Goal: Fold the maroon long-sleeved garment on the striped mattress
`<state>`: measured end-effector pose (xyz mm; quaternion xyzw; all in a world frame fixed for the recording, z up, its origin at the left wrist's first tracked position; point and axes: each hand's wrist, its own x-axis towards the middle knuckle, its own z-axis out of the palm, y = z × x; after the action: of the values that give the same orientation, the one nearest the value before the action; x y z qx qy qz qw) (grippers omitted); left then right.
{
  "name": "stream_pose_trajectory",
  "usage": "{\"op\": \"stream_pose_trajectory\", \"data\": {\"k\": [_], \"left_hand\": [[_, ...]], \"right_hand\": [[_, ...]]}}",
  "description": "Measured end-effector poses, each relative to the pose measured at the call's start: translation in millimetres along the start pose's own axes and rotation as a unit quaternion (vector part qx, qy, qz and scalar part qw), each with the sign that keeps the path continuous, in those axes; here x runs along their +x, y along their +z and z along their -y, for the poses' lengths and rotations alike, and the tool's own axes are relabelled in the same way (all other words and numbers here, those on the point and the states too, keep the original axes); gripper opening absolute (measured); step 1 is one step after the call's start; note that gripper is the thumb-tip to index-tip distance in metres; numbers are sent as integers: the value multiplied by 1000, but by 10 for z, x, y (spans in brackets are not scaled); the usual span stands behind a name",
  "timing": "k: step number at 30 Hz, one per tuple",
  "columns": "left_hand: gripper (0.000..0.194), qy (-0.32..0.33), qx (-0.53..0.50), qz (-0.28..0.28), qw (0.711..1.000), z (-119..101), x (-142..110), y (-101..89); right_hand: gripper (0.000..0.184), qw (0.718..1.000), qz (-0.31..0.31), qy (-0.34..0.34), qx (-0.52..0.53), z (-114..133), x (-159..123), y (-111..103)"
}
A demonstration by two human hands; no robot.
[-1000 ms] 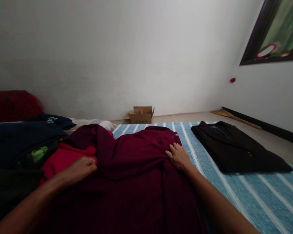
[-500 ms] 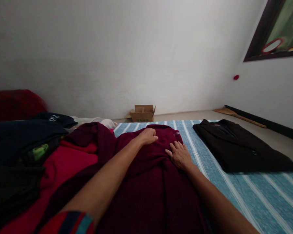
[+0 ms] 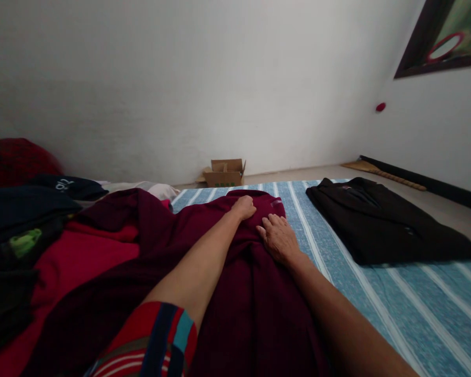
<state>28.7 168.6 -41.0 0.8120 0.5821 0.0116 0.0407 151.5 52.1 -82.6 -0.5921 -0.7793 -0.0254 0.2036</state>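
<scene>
A dark maroon shirt [image 3: 220, 293] lies spread on a blue striped sheet [image 3: 416, 303] in front of me. My left hand [image 3: 244, 207] reaches across to the shirt's far end near the collar, its fingers curled into the cloth. Just beside it, my right hand [image 3: 278, 238] lies flat on the shirt with the fingers stretched out, pressing the fabric down. Both forearms run over the shirt.
A folded black garment [image 3: 380, 225] lies on the sheet to the right. A heap of clothes, bright red [image 3: 82, 256] and dark navy [image 3: 19, 209], is at the left. A small cardboard box [image 3: 224, 173] stands on the floor by the far wall.
My left hand left the shirt's left side and crossed to its far end beside my right hand. My right hand has stayed flat on the cloth.
</scene>
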Motion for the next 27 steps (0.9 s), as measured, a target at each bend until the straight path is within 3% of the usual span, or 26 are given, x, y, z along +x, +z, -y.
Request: {"op": "stream_pose_trajectory", "data": {"k": [7, 14, 17, 21, 27], "left_hand": [[31, -56, -2, -27, 998, -73, -134, 99], [33, -43, -25, 9, 999, 75, -166, -81], [41, -20, -106, 72, 992, 266, -279, -210], [39, -31, -238, 157, 958, 507, -516, -286], [27, -50, -336, 104, 935, 574, -621, -231]], "right_hand": [[51, 998, 62, 2, 23, -58, -2, 69], [56, 997, 67, 2, 26, -74, -15, 78], [56, 997, 70, 2, 26, -79, -14, 82], [53, 997, 68, 4, 30, -81, -4, 91], [56, 997, 71, 7, 32, -71, -8, 101]]}}
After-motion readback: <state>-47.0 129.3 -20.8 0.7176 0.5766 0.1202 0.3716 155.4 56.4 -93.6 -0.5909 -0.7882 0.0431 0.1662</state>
